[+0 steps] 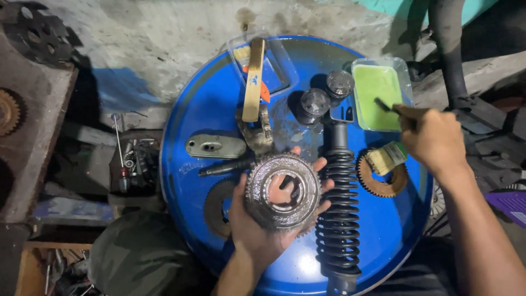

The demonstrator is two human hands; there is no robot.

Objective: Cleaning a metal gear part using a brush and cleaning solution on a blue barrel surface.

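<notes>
The left hand [257,219] cups a round toothed gear [283,191] from below, its grip closed on the rim with fingertips curling over the right edge and a thumb showing through the bore. The gear is dark steel, wet and glossy, with fine teeth all round and a wide open centre; it hangs just above the blue drum-top worktop [203,104], near the middle of it. Just beside it at 3 o'clock lies a black coil-spring shock absorber [337,214], pointing from 6 to 12. Under the gear at 9 o'clock a flat sprocket [218,208] shows. Farther right, a rusty sprocket [382,178] carries a paintbrush [386,158]. The right hand [433,140] pinches a thin brush handle [390,107] over a tray of green liquid [377,96] at 1 o'clock. Two black caps [326,94] stand left of the tray.
</notes>
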